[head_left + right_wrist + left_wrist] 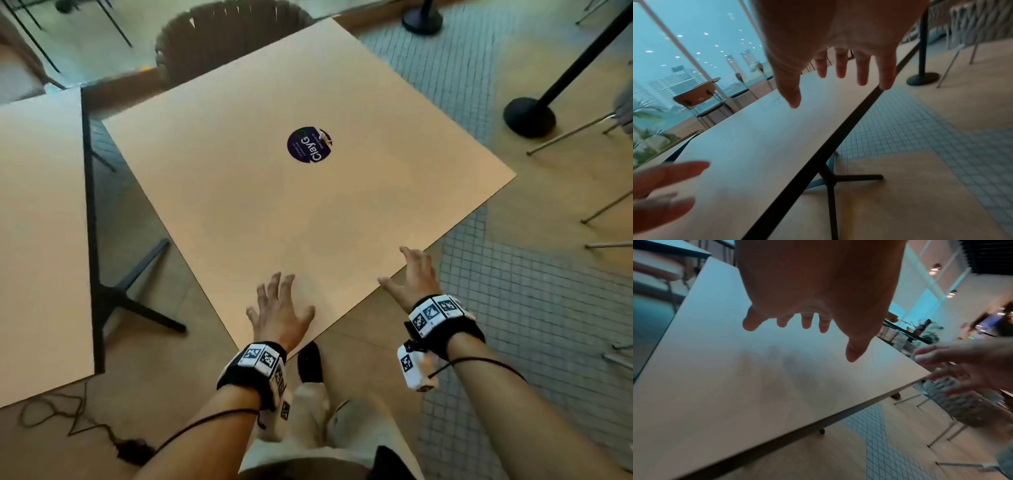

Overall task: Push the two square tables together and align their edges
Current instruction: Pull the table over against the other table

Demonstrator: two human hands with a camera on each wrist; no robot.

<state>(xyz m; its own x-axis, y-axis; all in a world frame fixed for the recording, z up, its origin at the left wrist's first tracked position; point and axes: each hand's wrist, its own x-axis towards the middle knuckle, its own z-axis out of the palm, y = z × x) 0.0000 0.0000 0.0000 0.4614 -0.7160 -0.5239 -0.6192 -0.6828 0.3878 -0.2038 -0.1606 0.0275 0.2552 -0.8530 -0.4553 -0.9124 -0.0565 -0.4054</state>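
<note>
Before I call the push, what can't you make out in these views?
- Left hand contact with the right table: head view shows it over the top; left wrist view shows fingers apart above it, touch unclear.
- Right hand grip: at the near edge; fingers under it hidden in head view, blurred in the wrist views.
- Left table: cut off by the frame's left edge.
- Sticker small print: too small.

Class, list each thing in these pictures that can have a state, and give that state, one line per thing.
Stickered table: skewed, apart from its neighbour.
Left table: standing free, gap beside it.
Left hand: open, spread above the near corner.
Right hand: open, at the table's near edge.
Round sticker: partly peeled.
</note>
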